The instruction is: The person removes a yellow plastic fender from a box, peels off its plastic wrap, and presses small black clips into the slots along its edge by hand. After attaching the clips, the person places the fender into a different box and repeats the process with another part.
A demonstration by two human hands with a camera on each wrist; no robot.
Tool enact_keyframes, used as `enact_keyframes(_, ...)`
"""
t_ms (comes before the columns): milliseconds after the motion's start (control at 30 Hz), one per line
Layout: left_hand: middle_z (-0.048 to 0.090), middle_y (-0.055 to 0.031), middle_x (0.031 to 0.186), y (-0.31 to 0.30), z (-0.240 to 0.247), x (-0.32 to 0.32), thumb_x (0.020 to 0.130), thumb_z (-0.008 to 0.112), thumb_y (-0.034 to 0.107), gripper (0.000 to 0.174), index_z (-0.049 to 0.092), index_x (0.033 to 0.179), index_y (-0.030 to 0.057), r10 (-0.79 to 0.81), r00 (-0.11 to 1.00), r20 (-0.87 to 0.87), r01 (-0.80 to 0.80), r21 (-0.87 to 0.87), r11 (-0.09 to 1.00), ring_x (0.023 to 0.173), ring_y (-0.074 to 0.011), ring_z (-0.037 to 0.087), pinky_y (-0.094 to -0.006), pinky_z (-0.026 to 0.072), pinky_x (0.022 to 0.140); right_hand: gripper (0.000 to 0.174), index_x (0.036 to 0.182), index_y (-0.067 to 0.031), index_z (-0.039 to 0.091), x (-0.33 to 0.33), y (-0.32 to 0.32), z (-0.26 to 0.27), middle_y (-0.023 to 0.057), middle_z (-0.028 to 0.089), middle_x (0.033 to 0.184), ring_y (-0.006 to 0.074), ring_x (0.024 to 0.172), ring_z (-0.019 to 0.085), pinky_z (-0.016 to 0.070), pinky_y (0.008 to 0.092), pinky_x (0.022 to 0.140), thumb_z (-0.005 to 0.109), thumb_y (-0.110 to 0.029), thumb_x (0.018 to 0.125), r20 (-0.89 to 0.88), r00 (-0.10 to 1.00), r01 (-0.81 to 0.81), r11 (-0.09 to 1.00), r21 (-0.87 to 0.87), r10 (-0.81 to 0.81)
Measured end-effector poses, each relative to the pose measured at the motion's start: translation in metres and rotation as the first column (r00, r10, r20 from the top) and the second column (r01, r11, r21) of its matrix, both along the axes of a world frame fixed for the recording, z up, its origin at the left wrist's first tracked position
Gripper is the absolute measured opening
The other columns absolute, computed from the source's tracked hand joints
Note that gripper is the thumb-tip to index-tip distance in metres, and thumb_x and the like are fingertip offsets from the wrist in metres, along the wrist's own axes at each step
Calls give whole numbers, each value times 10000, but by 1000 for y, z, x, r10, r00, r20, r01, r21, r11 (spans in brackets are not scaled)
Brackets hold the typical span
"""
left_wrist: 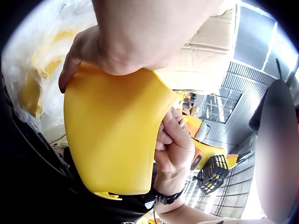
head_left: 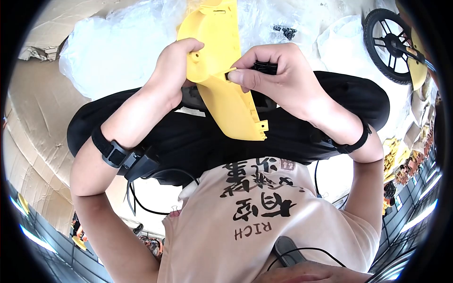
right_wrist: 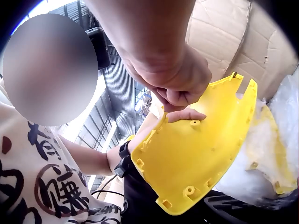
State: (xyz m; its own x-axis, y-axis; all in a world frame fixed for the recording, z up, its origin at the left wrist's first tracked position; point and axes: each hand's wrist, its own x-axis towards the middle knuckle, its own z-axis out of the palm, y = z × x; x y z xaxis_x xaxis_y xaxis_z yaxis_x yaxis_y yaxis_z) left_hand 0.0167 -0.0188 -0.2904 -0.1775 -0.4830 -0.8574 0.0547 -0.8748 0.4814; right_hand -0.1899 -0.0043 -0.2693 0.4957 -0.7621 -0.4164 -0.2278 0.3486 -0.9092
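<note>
Grips a yellow panel above black-clad legs with the left hand. Pinches a dark piece at its edge with the right hand, holding black pieces there too. Sits before clear plastic, a spoked wheel at right.

In the head view, taking the yellow panel as the centre, a hand could pass at 1 o'clock, over the clear plastic between the panel and the small black parts. The left hand blocks the edge at 9 o'clock and the right hand the one at 3. Towards 6 o'clock there is room between the forearms, above the black trousers, narrowed by the panel's lower end at 5.
</note>
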Motion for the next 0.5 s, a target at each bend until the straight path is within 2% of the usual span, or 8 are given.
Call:
enact_keyframes(100, 647, -98, 1076, -1, 3, -1, 904, 559, 307, 395, 594, 1154, 4, -13, 1000, 7, 13, 17, 1000, 1000, -189, 620, -356, 460, 874, 182, 947, 53, 713, -4, -2, 0, 64, 697, 775, 83, 691, 625, 497, 229, 664, 711, -127, 920, 33, 999, -10, 999, -53, 12)
enact_keyframes(167, 651, -89, 1040, -4, 8, 0, 894, 566, 310, 387, 601, 1140, 13, -60, 998, -11, 60, 25, 998, 954, -193, 629, -346, 466, 849, 207, 1017, 44, 714, -11, -9, 5, 75, 690, 801, 61, 623, 567, 444, 204, 574, 717, -138, 919, 252, 968, -51, 968, 246, -13)
enact_keyframes(200, 651, -89, 1040, -8, 11, 1, 894, 566, 310, 387, 601, 1140, 13, -58, 998, -11, 58, 22, 998, 954, -193, 629, -346, 466, 849, 207, 1017, 44, 714, -15, -11, 2, 75, 690, 801, 61, 623, 567, 444, 204, 574, 717, -138, 919, 253, 968, -53, 969, 243, -10)
enact_keyframes(267, 644, -163, 1149, -11, 17, 3, 921, 486, 293, 474, 537, 1245, -49, -131, 988, -86, 133, 15, 991, 1056, -247, 656, -407, 509, 938, 246, 1084, 34, 705, -22, -11, -7, 88, 686, 821, 26, 554, 464, 338, 181, 483, 722, -146, 917, 376, 918, -43, 914, 403, -123)
enact_keyframes(300, 644, -163, 1149, -10, 17, 3, 921, 486, 293, 474, 537, 1245, -49, -125, 988, -86, 127, 15, 992, 1056, -247, 656, -407, 509, 938, 265, 1105, 32, 699, -21, -9, -9, 99, 687, 815, 6, 526, 372, 245, 178, 444, 725, -152, 916, 384, 914, -33, 922, 387, -128)
enact_keyframes(367, 653, -89, 1006, -8, 14, 1, 870, 589, 310, 383, 611, 1110, 12, -75, 990, -117, 79, 25, 997, 913, -200, 636, -325, 481, 811, 264, 1103, 31, 700, -20, -10, -6, 100, 688, 816, 10, 525, 373, 248, 179, 445, 727, -150, 914, 378, 919, -62, 902, 428, -117)
enact_keyframes(467, 644, -167, 1140, -2, 7, 0, 911, 497, 292, 478, 533, 1243, -51, -131, 987, -93, 133, 14, 991, 1042, -251, 664, -412, 523, 928, 262, 1099, 31, 702, -18, -10, -6, 104, 690, 817, 17, 524, 377, 254, 180, 446, 733, -145, 908, 385, 917, -104, 872, 478, -102)
enact_keyframes(500, 645, -165, 1131, -1, 2, 0, 908, 501, 288, 475, 537, 1236, -53, -95, 988, -119, 100, 34, 994, 1046, -252, 661, -415, 515, 933, 262, 1097, 31, 702, -18, -10, -7, 107, 691, 818, 20, 523, 382, 255, 180, 446, 736, -143, 904, 396, 914, -123, 864, 487, -93)
